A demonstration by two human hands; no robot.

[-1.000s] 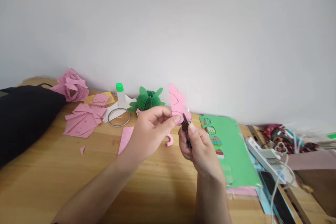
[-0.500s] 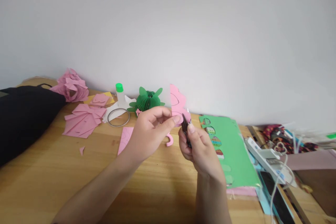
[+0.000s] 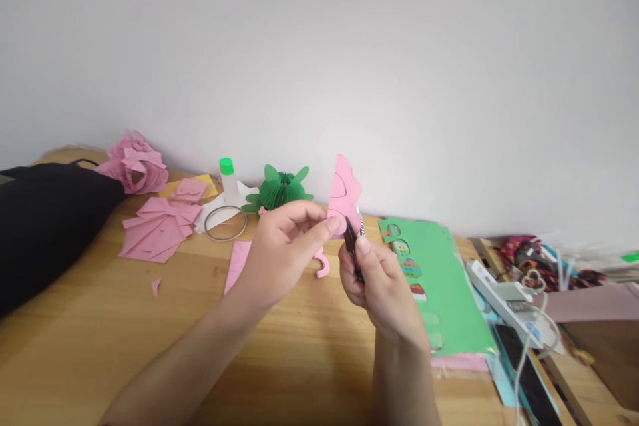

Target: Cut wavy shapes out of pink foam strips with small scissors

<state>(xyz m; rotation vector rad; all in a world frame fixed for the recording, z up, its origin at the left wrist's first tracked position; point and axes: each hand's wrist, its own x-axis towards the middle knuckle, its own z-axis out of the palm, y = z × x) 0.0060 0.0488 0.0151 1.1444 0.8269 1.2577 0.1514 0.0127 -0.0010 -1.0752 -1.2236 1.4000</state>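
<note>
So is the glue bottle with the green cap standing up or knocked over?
Upright: the glue bottle stands on the table, green cap on top.

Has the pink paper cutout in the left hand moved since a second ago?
Yes. The pink paper cutout has tilted and shifted right, away from the green paper ornament, which stays put.

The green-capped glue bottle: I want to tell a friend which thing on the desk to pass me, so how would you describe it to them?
Look along the back edge of the wooden table, by the white wall. Left of the green honeycomb paper ornament and just behind a metal ring stands the glue bottle. It is the only upright white bottle there, topped by a bright green cap, with pink paper cut-outs to its left.
</note>
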